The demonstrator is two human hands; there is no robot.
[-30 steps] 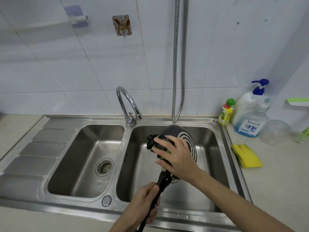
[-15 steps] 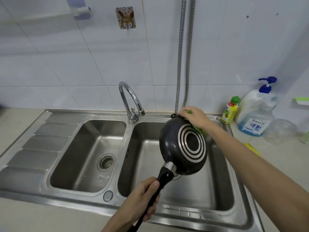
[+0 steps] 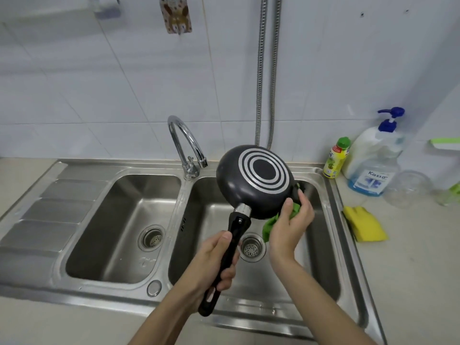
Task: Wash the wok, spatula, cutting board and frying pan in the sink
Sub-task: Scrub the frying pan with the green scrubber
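We are in the middle of washing the frying pan (image 3: 254,180). Our left hand (image 3: 214,262) grips its black handle (image 3: 227,257) with the fingers curled tight around it, and holds the pan upside down and tilted over the right basin of the sink (image 3: 321,235), so that the ringed bottom faces us. Our right hand (image 3: 290,225) holds a green cloth (image 3: 270,226) pressed against the lower right edge of the pan; the fingers are bent around the cloth, and the thumb (image 3: 286,207) touches the pan wall.

No water runs from the tap (image 3: 186,143), and we see no foam on the pan, so we cannot say if soap was used. We judge that the outside of the pan is now being wiped, and rinsing is probably left. The wok, the spatula and the cutting board do not appear here, so we cannot tell whether they are washed already or wait for their turn. Both basins hold nothing else that we can see.

Compared with half a second ago, the right hand has come from the far rim of the pan down to the near right side, under the edge. The pan itself is lifted higher and turned more flat towards us. The left hand keeps the same grip on the handle.

On the worktop at the right stand a soap dispenser (image 3: 373,160), a small bottle (image 3: 336,158) and a yellow cloth (image 3: 364,224).
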